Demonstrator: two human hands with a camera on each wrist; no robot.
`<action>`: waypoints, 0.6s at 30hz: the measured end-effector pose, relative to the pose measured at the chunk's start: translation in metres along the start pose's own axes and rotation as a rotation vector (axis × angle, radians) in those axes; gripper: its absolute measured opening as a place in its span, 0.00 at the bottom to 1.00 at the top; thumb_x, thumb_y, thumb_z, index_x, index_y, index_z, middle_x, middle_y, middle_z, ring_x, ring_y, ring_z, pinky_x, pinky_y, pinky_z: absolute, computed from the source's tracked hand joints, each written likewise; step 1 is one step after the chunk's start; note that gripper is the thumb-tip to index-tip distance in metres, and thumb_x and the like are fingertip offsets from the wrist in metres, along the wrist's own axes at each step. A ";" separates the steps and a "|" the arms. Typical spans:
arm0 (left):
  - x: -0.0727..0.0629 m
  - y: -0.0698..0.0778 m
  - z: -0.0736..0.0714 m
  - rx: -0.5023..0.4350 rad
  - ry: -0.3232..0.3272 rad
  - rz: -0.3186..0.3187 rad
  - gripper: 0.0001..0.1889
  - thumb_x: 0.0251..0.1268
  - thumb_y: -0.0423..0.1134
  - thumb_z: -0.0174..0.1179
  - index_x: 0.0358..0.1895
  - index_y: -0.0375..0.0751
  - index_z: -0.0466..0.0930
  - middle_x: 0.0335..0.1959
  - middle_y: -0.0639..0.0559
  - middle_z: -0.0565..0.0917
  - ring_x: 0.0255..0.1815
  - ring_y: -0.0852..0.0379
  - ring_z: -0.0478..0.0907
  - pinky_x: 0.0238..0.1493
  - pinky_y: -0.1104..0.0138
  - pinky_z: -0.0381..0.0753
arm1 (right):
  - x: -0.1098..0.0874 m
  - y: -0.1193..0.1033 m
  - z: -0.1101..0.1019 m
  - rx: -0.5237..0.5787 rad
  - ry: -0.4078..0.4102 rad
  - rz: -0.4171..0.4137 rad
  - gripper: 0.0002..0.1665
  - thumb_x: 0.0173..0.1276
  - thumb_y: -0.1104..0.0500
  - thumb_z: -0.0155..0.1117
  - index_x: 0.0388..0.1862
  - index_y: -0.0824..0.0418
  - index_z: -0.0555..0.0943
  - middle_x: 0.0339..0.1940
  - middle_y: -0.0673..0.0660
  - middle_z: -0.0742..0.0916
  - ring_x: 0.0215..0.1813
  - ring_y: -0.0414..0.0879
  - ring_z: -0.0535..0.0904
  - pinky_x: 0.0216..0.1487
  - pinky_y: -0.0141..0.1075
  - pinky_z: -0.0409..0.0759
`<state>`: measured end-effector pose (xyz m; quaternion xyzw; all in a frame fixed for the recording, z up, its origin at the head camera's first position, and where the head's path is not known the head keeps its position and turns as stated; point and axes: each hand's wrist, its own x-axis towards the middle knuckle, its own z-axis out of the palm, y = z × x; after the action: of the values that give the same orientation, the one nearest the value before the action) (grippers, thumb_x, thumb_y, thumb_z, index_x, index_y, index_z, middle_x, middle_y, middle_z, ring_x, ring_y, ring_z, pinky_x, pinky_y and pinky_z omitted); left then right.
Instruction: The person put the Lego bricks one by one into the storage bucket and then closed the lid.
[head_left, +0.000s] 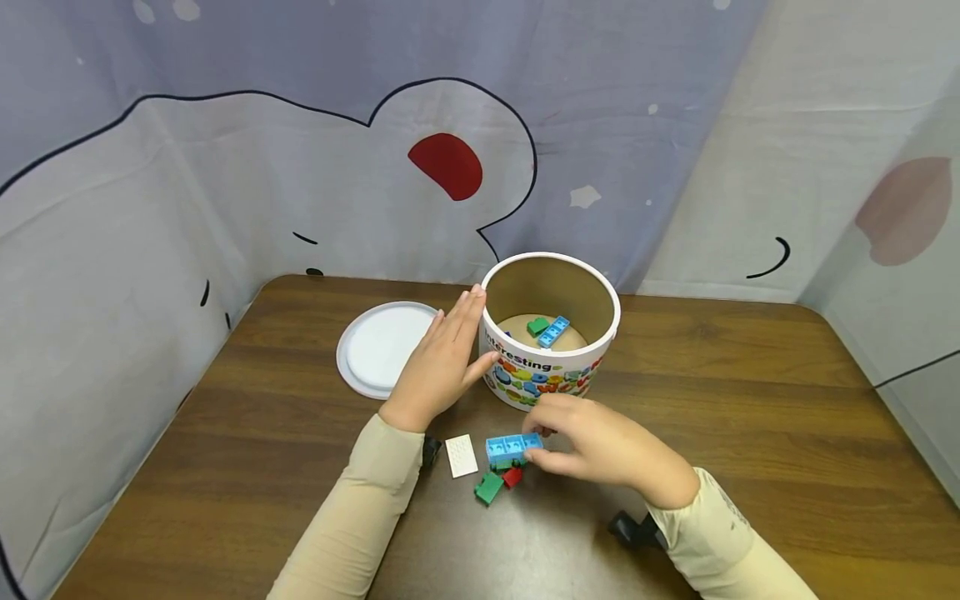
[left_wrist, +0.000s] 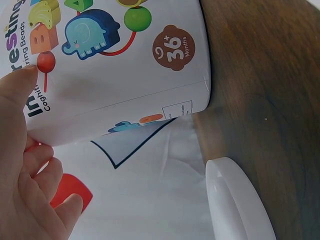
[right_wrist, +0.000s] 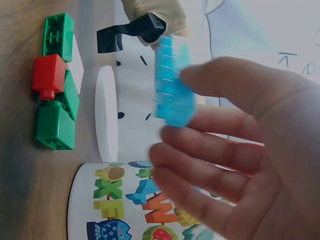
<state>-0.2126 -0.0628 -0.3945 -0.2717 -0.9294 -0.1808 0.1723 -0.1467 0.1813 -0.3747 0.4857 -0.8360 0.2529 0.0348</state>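
My right hand pinches a light-blue toy building brick between thumb and fingers, lifted off the table in the right wrist view. On the table near it lie a red brick, several green bricks and a thin white studded plate. The left hand rests at the left side of a round white printed bucket, fingers extended along its wall and thumb on the front print. Inside the open bucket are a green brick and another blue brick.
A round white lid lies flat to the left of the bucket, partly behind the left hand. The brown wooden table meets a printed cloth backdrop at its back and sides.
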 end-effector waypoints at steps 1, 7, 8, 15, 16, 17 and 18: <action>0.000 0.000 0.000 -0.001 0.001 0.000 0.43 0.75 0.52 0.58 0.82 0.38 0.46 0.83 0.46 0.51 0.83 0.52 0.48 0.79 0.49 0.52 | 0.000 0.000 -0.001 0.001 0.040 -0.008 0.07 0.66 0.59 0.72 0.40 0.57 0.82 0.37 0.47 0.82 0.38 0.40 0.77 0.43 0.33 0.79; 0.000 0.000 0.000 -0.008 0.007 0.005 0.44 0.75 0.52 0.59 0.82 0.38 0.46 0.83 0.45 0.51 0.83 0.51 0.49 0.78 0.49 0.52 | 0.004 0.002 -0.003 0.024 0.322 -0.094 0.10 0.72 0.53 0.67 0.42 0.60 0.83 0.39 0.49 0.84 0.42 0.41 0.81 0.47 0.29 0.80; 0.000 0.000 0.000 -0.009 0.009 0.006 0.44 0.75 0.52 0.59 0.82 0.38 0.46 0.83 0.45 0.51 0.83 0.51 0.49 0.78 0.49 0.52 | 0.005 0.003 -0.004 0.023 0.374 -0.108 0.12 0.74 0.52 0.65 0.42 0.61 0.84 0.40 0.50 0.85 0.42 0.42 0.82 0.48 0.28 0.80; 0.000 -0.001 0.002 -0.011 0.015 0.009 0.44 0.75 0.52 0.60 0.82 0.37 0.47 0.83 0.45 0.52 0.82 0.51 0.49 0.78 0.48 0.53 | 0.014 0.007 -0.017 0.021 0.698 -0.109 0.20 0.74 0.48 0.64 0.43 0.65 0.85 0.38 0.56 0.87 0.37 0.47 0.81 0.43 0.27 0.78; 0.000 -0.001 0.001 -0.011 0.013 0.007 0.44 0.75 0.52 0.60 0.82 0.38 0.47 0.83 0.45 0.52 0.82 0.51 0.49 0.78 0.48 0.53 | 0.015 0.008 -0.020 0.025 0.728 -0.095 0.19 0.73 0.48 0.65 0.43 0.66 0.86 0.38 0.57 0.87 0.37 0.47 0.80 0.42 0.27 0.78; 0.000 -0.002 0.001 -0.011 0.012 0.004 0.44 0.75 0.52 0.60 0.82 0.37 0.47 0.83 0.45 0.52 0.82 0.51 0.49 0.78 0.48 0.53 | 0.017 0.009 -0.022 0.031 0.754 -0.081 0.18 0.72 0.50 0.66 0.43 0.66 0.86 0.38 0.57 0.87 0.37 0.48 0.81 0.43 0.26 0.77; 0.000 -0.002 0.001 -0.009 0.010 0.001 0.44 0.75 0.52 0.59 0.82 0.38 0.47 0.83 0.45 0.52 0.82 0.51 0.49 0.78 0.48 0.53 | 0.019 0.011 -0.025 0.034 0.774 -0.065 0.16 0.70 0.53 0.68 0.43 0.66 0.86 0.38 0.58 0.87 0.38 0.48 0.81 0.43 0.26 0.77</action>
<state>-0.2142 -0.0636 -0.3962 -0.2722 -0.9275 -0.1864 0.1757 -0.1703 0.1820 -0.3513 0.3811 -0.7410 0.4301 0.3474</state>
